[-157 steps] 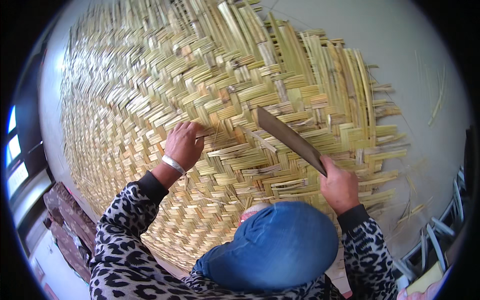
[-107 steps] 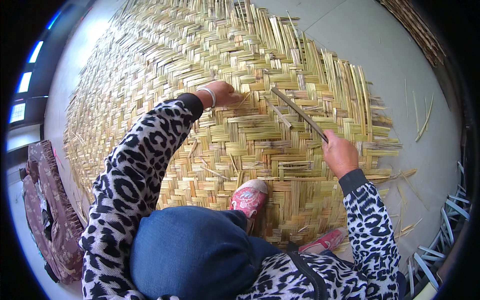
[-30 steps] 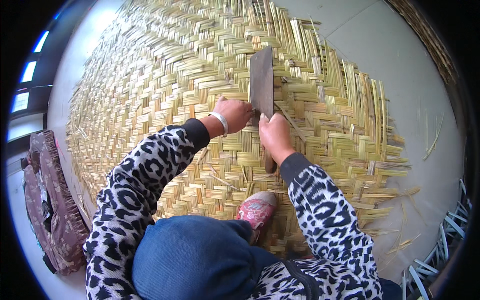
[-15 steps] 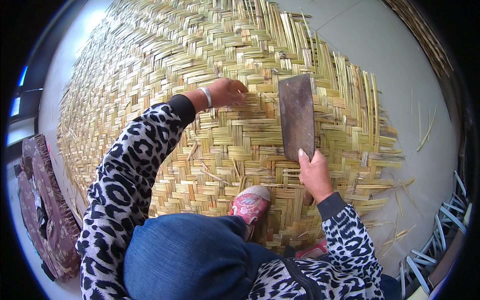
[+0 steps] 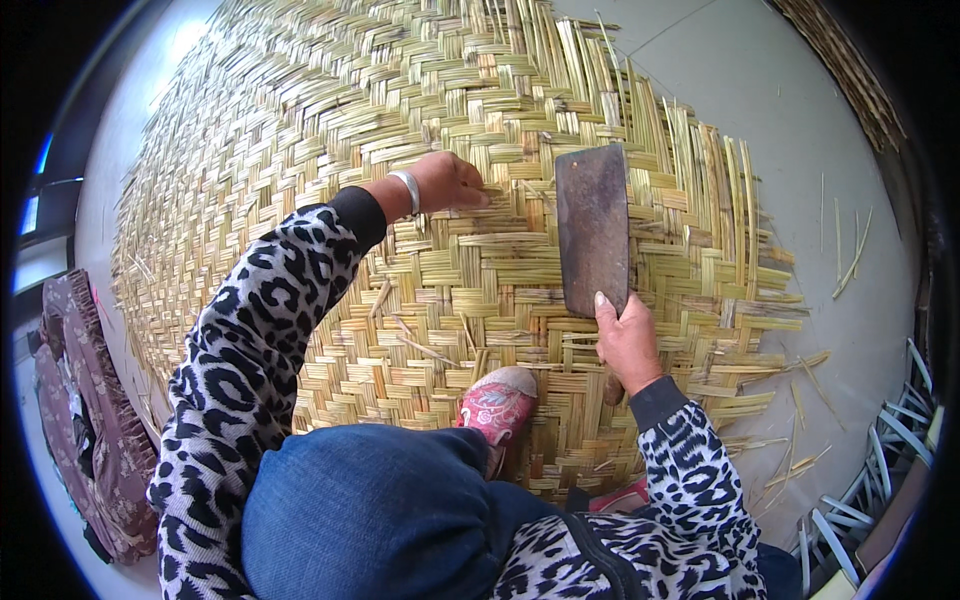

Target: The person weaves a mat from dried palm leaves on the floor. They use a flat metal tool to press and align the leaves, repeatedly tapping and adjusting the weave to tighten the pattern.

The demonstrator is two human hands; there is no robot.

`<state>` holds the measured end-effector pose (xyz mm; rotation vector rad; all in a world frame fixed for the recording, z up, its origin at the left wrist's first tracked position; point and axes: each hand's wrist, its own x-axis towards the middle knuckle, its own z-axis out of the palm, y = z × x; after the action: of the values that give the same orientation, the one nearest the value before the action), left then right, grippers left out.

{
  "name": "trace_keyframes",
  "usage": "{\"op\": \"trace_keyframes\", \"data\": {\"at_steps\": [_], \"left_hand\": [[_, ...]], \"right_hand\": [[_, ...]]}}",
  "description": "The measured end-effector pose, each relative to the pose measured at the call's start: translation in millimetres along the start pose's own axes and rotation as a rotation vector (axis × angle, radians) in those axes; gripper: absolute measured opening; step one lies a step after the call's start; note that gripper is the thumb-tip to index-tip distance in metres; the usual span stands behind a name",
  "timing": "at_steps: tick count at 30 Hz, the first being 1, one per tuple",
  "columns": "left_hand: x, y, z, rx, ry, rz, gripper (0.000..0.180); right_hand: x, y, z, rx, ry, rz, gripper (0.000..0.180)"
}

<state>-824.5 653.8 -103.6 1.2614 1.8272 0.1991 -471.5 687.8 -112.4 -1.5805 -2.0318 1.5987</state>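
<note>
A wide mat [image 5: 400,250] woven from split straw-coloured strips spreads under me. My right hand [image 5: 628,343] is closed round the wooden handle of a cleaver [image 5: 592,230]. Its broad, dark, rust-brown blade points away from me, over the mat's right part; the handle's end shows below my fist. To the left of the blade, my left hand [image 5: 449,182] is low over the weave, fingers curled and thumb pressed in. Whatever lies between those fingertips is too small to make out. A silver bangle [image 5: 408,190] circles the left wrist.
My pink patterned shoe [image 5: 497,402] stands on the mat. Loose strip ends [image 5: 745,200] stick out along its right edge, and scraps [image 5: 857,255] litter the grey floor. Patterned cloth [image 5: 95,420] lies at left. A bundle of stalks [image 5: 840,65] is at far right, pale blue slats [image 5: 845,520] at lower right.
The cleaver and my right hand have moved very slightly toward the far side. My left hand has shifted a touch to the left, its fingers curling in more.
</note>
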Motion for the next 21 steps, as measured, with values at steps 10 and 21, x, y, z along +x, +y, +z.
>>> {"op": "trace_keyframes", "data": {"at_steps": [10,21], "left_hand": [[7,6,-7,0.126,-0.058,-0.072,0.029],[25,6,-7,0.179,-0.179,-0.204,0.028]], "right_hand": [[-1,-2,-1,0.004,0.020,-0.002,0.028],[1,5,1,0.058,0.012,-0.097,0.022]]}}
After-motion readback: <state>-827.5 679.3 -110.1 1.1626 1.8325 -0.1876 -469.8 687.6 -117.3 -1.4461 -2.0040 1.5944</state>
